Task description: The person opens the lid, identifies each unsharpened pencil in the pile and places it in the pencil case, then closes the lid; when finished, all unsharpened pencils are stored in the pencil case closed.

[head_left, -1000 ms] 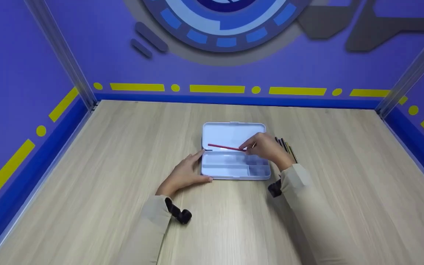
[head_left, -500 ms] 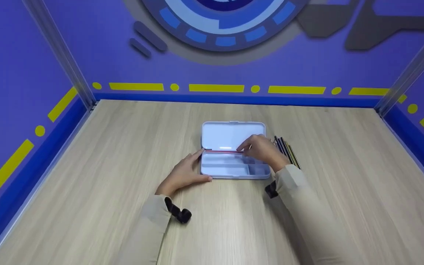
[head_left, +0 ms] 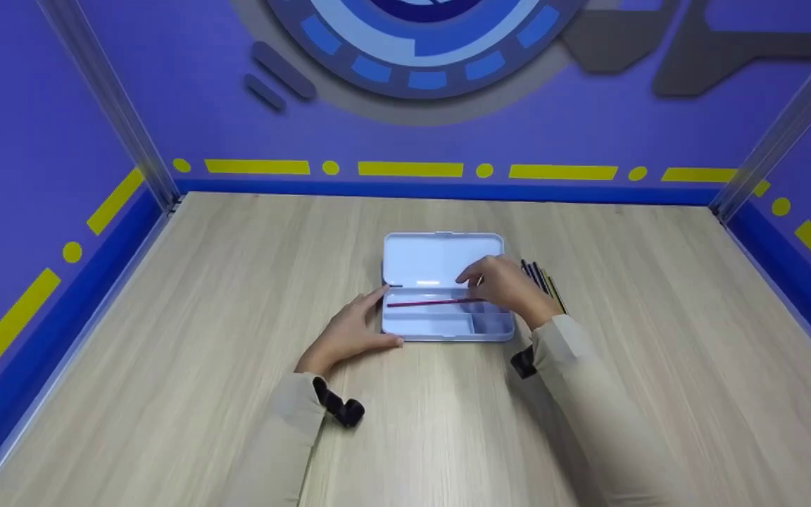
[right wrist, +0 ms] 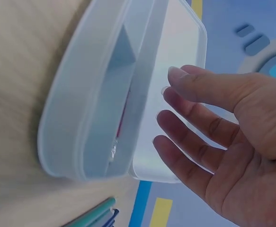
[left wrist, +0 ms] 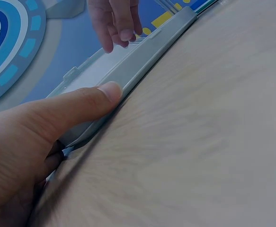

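The red pencil (head_left: pixel 428 303) is lying in the open pencil case (head_left: pixel 448 327) on the tabletop (head_left: pixel 166 352). The right hand (head_left: pixel 504 285) is hovering over it, fingers (right wrist: pixel 190 118) loosely spread, gripping nothing. The left hand (head_left: pixel 349 331) is bracing the case; if it is slipping, the case could skid.

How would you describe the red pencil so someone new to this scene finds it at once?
On the wooden table, find the open white pencil case at the centre, between the left hand and the right hand. The red pencil lies lengthwise in its tray, the only one inside; the other pencils, dark and yellowish, lie on the table right of the case.
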`<action>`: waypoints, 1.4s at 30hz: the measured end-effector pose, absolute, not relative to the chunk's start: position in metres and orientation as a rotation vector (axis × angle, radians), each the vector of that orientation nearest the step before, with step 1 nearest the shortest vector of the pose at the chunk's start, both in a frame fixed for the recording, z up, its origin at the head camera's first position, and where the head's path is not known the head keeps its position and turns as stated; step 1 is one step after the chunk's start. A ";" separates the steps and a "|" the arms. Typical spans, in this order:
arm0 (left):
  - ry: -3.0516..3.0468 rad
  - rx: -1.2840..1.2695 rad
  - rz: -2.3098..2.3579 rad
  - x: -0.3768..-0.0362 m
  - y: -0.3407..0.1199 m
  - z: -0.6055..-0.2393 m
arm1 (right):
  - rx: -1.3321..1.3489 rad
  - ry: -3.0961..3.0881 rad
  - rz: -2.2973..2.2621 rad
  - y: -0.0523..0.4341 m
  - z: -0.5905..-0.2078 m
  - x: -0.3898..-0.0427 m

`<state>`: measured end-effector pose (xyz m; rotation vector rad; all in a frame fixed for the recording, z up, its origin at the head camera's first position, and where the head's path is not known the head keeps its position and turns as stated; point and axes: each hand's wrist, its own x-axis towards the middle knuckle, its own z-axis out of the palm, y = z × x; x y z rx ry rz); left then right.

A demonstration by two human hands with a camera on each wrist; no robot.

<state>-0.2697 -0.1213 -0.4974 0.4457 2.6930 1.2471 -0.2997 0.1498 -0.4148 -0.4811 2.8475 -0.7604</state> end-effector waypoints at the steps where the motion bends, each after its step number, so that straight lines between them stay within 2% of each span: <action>1: 2.696 0.450 1.244 -0.270 -0.121 -0.497 | -0.473 2.848 -0.759 0.151 -0.414 -0.299; 10: 2.700 0.455 1.253 -0.266 -0.122 -0.500 | -0.434 2.858 -0.774 0.169 -0.413 -0.294; 22: 2.673 0.457 1.277 -0.267 -0.122 -0.499 | -0.500 2.947 -0.812 0.218 -0.416 -0.285; 42: 2.700 0.478 1.247 -0.269 -0.122 -0.498 | -0.329 2.955 -0.979 0.275 -0.430 -0.265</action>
